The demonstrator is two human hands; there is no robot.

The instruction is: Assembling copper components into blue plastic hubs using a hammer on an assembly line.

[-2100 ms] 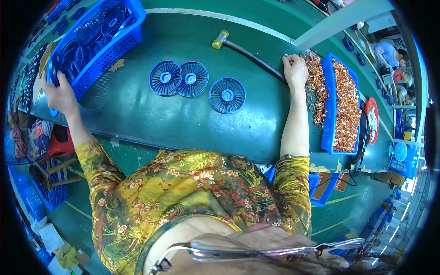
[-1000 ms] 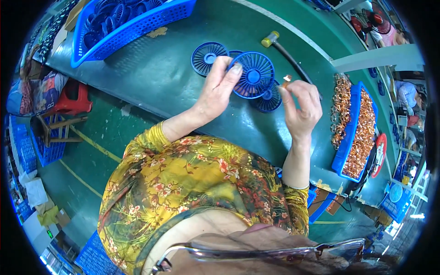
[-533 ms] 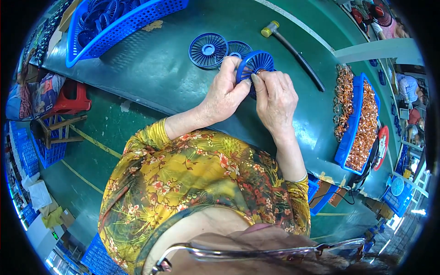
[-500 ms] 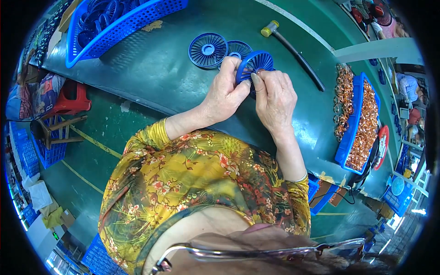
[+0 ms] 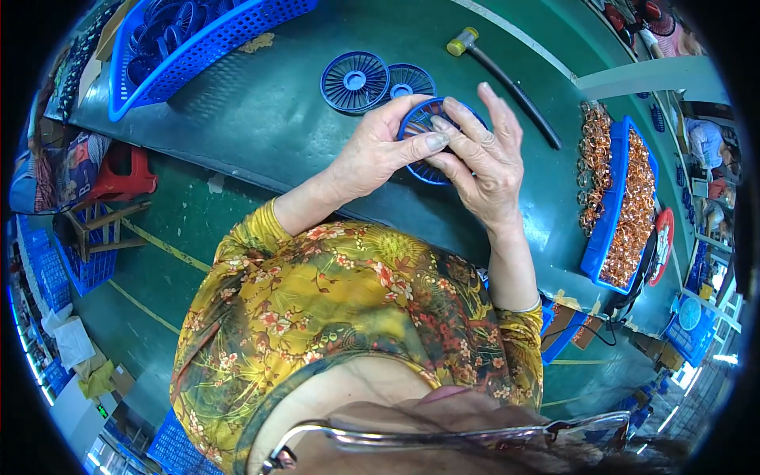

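Observation:
My left hand (image 5: 370,152) grips a round blue plastic wheel (image 5: 428,172) with thin spokes, its thumb lying across the face. My right hand (image 5: 488,165) is on the wheel's right side, thumb near the rim and some fingers bent over the face, while others are lifted and spread. The fingers cover much of the wheel's centre, so whether a small piece lies there is hidden. Just beyond my hands, a blue spoked wheel (image 5: 355,81) lies flat on the table, overlapping a second one (image 5: 410,81).
A mallet (image 5: 507,87) with a yellow-ended head and black handle lies at the far right. A blue tray (image 5: 595,245) of orange-copper rings stands on the right, more rings heaped beside it. A blue basket (image 5: 212,65) of spoked parts is at the far left. The table (image 5: 261,127) is dark green.
The held wheel has turned from a steep tilt to lie flatter, facing up, and sits slightly lower. My right hand has gone from a pinch at its edge to fingers spread over it.

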